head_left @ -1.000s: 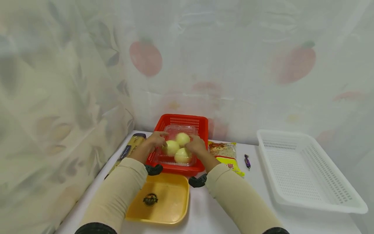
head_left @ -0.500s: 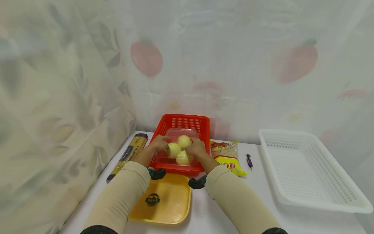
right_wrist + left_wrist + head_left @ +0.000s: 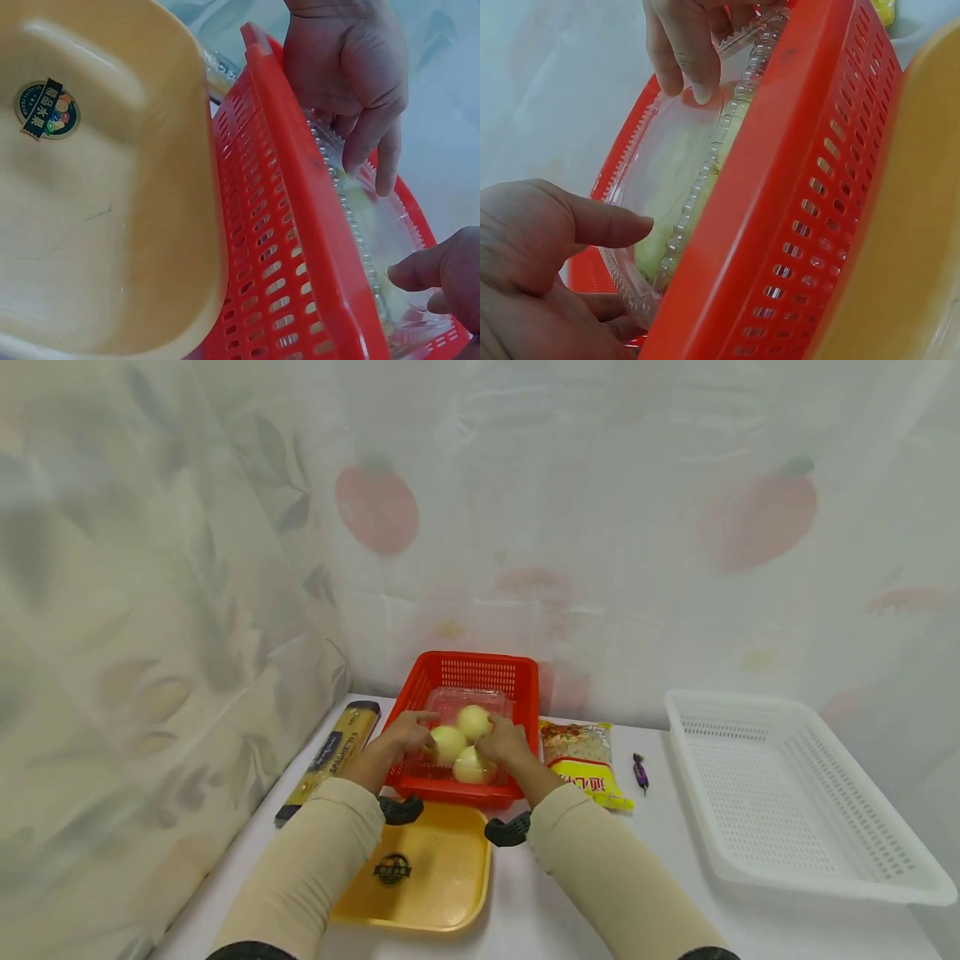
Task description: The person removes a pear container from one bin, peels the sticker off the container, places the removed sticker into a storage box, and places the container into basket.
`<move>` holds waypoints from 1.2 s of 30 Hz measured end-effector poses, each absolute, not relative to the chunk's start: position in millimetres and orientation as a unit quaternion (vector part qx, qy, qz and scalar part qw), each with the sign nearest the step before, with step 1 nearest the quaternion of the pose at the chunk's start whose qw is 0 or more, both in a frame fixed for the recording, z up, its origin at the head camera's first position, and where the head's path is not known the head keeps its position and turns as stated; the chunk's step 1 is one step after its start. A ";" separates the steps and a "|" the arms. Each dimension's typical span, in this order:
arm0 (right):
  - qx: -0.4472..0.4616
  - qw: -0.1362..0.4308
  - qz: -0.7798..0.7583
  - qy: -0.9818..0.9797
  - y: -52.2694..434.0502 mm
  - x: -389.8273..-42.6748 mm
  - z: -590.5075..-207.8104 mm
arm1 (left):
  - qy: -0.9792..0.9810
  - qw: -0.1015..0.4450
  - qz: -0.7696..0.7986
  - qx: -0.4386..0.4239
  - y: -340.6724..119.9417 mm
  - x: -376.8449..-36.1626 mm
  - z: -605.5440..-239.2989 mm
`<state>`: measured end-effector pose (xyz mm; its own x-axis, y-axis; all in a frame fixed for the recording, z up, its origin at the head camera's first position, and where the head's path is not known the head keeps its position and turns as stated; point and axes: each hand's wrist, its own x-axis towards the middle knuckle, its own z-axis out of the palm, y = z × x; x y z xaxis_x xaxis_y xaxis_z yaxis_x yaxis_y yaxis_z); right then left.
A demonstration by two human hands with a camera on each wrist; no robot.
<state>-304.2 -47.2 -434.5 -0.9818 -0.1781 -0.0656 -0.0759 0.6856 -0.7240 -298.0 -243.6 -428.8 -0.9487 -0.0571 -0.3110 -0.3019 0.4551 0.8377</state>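
A clear plastic clamshell box (image 3: 467,695) sits inside the red basket (image 3: 480,795), with three pale yellow round pieces of produce (image 3: 448,744) showing through its lid. My left hand (image 3: 407,732) grips the box's left side; in the left wrist view its thumb lies over the lid and its fingers go down the side. On the opposite side my right hand (image 3: 504,741) holds the box, thumb on the lid, as the right wrist view also shows. The lower fingers of both hands are partly hidden by the basket and box.
A yellow tray (image 3: 442,893) stands in front of the basket. Spaghetti (image 3: 330,760) lies to the left. On the right are a yellow food packet (image 3: 585,764), a small purple-wrapped sweet (image 3: 640,773) and a white slotted basket (image 3: 780,802). Patterned sheeting hangs behind and left.
The box has dropped slightly lower in the red basket, both hands moving down with it, mostly in the first half second. Since then hardly anything has moved.
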 end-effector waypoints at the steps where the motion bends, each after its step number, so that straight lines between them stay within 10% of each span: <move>1: -0.069 0.068 -0.389 0.916 -47.2 -303.7 -433.6 | 0.844 0.122 0.511 -0.107 -244.0 -297.4 -428.1; 36: -0.106 0.064 -0.427 0.896 21.2 -276.8 -354.4 | 0.864 0.081 0.494 -0.047 -220.6 -261.4 -342.0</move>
